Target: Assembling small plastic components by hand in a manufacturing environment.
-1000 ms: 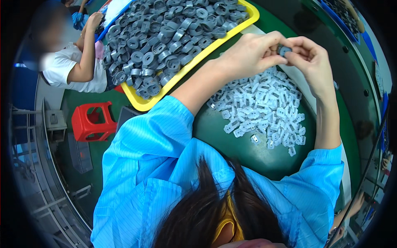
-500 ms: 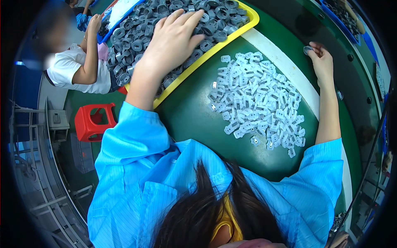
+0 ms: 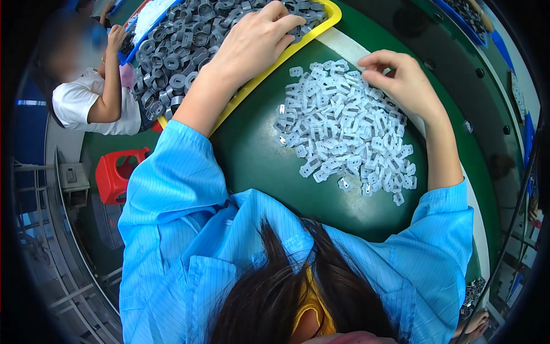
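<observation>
My left hand (image 3: pixel 258 43) is over the right side of a yellow-rimmed tray (image 3: pixel 327 24) heaped with grey plastic ring-shaped parts (image 3: pixel 177 54). Its fingers are bent, with thumb and forefinger apart near the rim; grey parts show in the gap, none plainly gripped. At the far right edge of a pile of small translucent plastic pieces (image 3: pixel 344 120), my right hand (image 3: pixel 401 77) hovers with its fingers curved. A gap shows between its thumb and forefinger, and I see nothing held there.
The pile lies on a green table (image 3: pixel 252 155) with a white edge strip. Beyond runs a dark belt (image 3: pixel 452 74) carrying a small part (image 3: pixel 468 126). A person in a white shirt (image 3: pixel 86 103) sits at the left, near a red stool (image 3: pixel 114 178).
My right hand has come left from the belt to the pile; the grey part it held no longer shows. My left hand has shifted right toward the tray rim, its fingers more bent.
</observation>
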`<action>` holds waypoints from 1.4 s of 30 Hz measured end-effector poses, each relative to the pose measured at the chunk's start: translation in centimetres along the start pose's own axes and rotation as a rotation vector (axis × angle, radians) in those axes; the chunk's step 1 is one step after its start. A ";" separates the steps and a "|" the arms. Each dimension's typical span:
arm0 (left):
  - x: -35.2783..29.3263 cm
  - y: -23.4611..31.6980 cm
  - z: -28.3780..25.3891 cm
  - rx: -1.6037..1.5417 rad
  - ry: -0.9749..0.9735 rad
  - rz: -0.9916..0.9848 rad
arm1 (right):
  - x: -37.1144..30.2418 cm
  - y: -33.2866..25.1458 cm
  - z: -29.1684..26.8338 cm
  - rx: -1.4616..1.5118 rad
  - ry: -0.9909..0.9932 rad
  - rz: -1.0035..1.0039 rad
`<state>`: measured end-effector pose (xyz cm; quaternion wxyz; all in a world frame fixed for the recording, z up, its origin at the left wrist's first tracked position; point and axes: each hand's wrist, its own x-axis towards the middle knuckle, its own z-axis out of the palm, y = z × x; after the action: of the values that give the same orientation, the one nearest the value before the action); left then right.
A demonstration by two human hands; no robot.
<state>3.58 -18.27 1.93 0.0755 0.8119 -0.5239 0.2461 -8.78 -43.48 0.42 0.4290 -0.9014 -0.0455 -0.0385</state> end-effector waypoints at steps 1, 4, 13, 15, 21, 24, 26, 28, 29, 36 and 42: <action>0.2 0.5 0.0 -0.089 -0.041 -0.088 | -0.2 0.0 0.6 -0.054 -0.004 -0.051; 0.3 1.0 0.1 -0.155 -0.060 -0.154 | -0.4 0.2 0.6 -0.151 -0.034 -0.044; 1.8 4.3 0.7 -0.520 0.142 -0.253 | -0.2 0.9 -1.2 0.173 -0.050 0.220; 2.6 5.8 1.5 -0.825 0.011 -0.451 | 0.1 1.1 -1.5 0.286 0.012 0.177; 3.6 8.6 4.8 -1.185 0.037 -0.511 | 0.3 0.5 0.0 0.427 0.318 -0.022; 3.8 9.3 5.3 -1.065 0.134 -0.475 | 0.4 1.0 0.8 0.200 0.378 -0.013; 3.9 9.4 5.3 -1.082 0.170 -0.472 | 0.4 0.8 0.7 0.126 0.375 -0.025; 3.9 9.5 5.0 -1.071 0.218 -0.453 | 0.4 0.6 0.9 0.198 0.365 -0.027; 3.8 9.4 5.0 -1.062 0.220 -0.446 | 0.4 0.7 1.1 0.258 0.346 -0.003; 3.5 10.0 5.2 -0.983 0.368 -0.317 | 0.3 0.1 1.0 0.554 0.243 0.103; 3.4 10.0 5.2 -0.865 0.346 -0.239 | 0.1 1.1 -0.4 0.570 0.040 0.092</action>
<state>-2.55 -27.38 -2.28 0.5199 0.7078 -0.4612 0.1266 -8.59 -44.46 -0.14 0.6673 -0.7445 -0.0053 -0.0224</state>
